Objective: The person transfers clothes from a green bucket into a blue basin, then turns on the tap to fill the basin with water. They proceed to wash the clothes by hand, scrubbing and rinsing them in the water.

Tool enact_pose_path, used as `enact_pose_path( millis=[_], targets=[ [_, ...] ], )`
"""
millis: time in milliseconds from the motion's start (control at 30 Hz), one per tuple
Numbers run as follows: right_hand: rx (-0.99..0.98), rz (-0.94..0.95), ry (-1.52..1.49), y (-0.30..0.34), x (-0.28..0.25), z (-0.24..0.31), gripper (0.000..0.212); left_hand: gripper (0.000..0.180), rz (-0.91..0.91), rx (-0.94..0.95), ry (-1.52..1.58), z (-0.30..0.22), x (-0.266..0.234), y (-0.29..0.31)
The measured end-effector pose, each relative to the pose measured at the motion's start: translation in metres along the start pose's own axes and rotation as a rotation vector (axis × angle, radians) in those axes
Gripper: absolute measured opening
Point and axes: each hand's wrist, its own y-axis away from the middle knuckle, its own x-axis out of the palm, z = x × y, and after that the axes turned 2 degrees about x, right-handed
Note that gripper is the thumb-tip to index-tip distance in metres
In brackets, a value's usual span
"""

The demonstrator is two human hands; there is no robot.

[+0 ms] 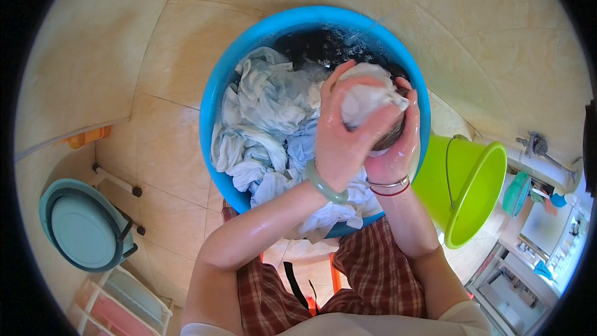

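Note:
Both my hands are closed together over the right side of a blue basin (212,174). My left hand (341,134), with a pale green bangle at its wrist, grips a bunched wet white cloth (362,102) from above. My right hand (401,155), with thin bracelets, cups the bundle from the right and below. A brown thing (390,135) shows between the palms, against the cloth; my fingers hide most of it and its kind is unclear. Wet white and pale blue clothes (267,96) fill the basin's left and front. Dark water or dark fabric (329,45) lies along its far side.
A lime green bucket (474,193) leans tilted right of the basin. On the left stand nested blue-green washbasins (84,227) on a rack and a white shelf unit (124,302). A tap (536,144) and a sink counter are at the right. Tiled walls surround me.

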Motion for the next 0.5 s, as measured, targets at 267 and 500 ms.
enact_pose_path(
  millis=[267,500],
  targets=[
    [0.49,0.05,-0.357,0.005,-0.024,-0.005,0.041,0.023,0.179,0.599,-0.447,0.006,0.001,-0.001],
    [0.369,0.107,-0.285,0.012,-0.022,0.008,0.04,0.008,0.417,0.806,-0.6,-0.012,-0.003,-0.002]
  ],
)
